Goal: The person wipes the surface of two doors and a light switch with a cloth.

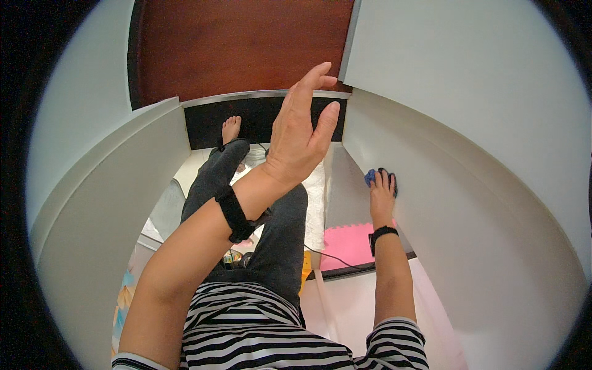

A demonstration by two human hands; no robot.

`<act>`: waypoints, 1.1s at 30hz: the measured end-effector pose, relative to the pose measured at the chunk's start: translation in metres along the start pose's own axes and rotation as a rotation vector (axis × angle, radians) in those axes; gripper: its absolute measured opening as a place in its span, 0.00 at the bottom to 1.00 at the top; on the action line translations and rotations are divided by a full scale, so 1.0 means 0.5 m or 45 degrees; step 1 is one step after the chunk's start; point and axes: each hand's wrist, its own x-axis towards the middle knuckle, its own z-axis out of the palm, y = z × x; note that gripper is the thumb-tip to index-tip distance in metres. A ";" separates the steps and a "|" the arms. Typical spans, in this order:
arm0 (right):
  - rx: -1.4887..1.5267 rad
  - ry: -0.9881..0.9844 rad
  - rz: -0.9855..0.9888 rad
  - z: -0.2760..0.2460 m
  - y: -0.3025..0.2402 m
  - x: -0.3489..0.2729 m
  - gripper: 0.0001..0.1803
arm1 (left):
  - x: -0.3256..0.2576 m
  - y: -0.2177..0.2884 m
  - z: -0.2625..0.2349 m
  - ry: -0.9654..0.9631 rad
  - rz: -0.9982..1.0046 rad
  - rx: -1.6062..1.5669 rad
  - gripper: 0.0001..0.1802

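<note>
R hand (382,196) grips a dk blue cloth (369,178), prob. touching the white panel (441,185) beside it. L hand (298,137) is up & outstretched, thumb apart.

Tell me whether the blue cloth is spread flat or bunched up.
Bunched up: the blue cloth shows as a crumpled wad under the right hand, bulging out on both sides.

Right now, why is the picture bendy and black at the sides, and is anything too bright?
In the head view, the wide lens makes the white wall on the right look curved and leaves black edges; also in the head view, the white floor patch looks washed out, while the left hand looks clear.
</note>
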 end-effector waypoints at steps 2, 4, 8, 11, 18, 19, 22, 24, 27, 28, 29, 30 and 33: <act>-0.266 -0.086 -0.162 0.040 0.035 0.055 0.19 | 0.009 -0.016 0.011 0.020 -0.005 0.000 0.27; -0.229 -0.087 -0.180 0.054 0.029 0.104 0.18 | 0.008 -0.042 0.011 0.031 -0.028 0.034 0.27; -0.319 -0.187 -0.327 0.039 -0.025 0.198 0.16 | 0.002 -0.108 -0.011 0.140 -0.052 0.088 0.28; -0.355 -0.121 -0.354 0.040 -0.014 0.267 0.16 | 0.006 -0.131 -0.011 0.147 -0.115 0.086 0.28; -0.537 -0.091 -0.417 0.048 -0.046 0.455 0.16 | 0.026 -0.199 -0.026 0.187 -0.207 0.146 0.27; -0.542 -0.099 -0.410 0.072 -0.025 0.470 0.16 | 0.034 -0.203 -0.021 0.169 -0.228 0.166 0.27; -0.567 -0.113 -0.522 0.146 -0.005 0.503 0.16 | 0.043 -0.238 -0.008 0.168 -0.262 0.116 0.28; -0.277 -0.020 -0.317 0.199 -0.011 0.506 0.17 | 0.045 -0.263 -0.002 0.170 -0.247 0.160 0.28; -0.482 -0.234 -0.350 0.269 0.035 0.507 0.19 | 0.055 -0.290 0.021 0.164 -0.191 0.181 0.28; -0.576 -0.329 -0.402 0.279 0.025 0.507 0.21 | 0.056 -0.305 0.025 0.176 -0.176 0.160 0.28; -0.565 -0.333 -0.407 0.288 0.017 0.497 0.21 | 0.055 -0.318 0.029 0.185 -0.159 0.135 0.28; -0.632 -0.386 -0.439 0.295 0.014 0.477 0.21 | 0.053 -0.325 0.032 0.174 -0.167 0.133 0.28; -0.754 -0.527 -0.611 0.269 -0.055 0.431 0.21 | 0.034 -0.332 0.020 0.147 -0.243 0.242 0.28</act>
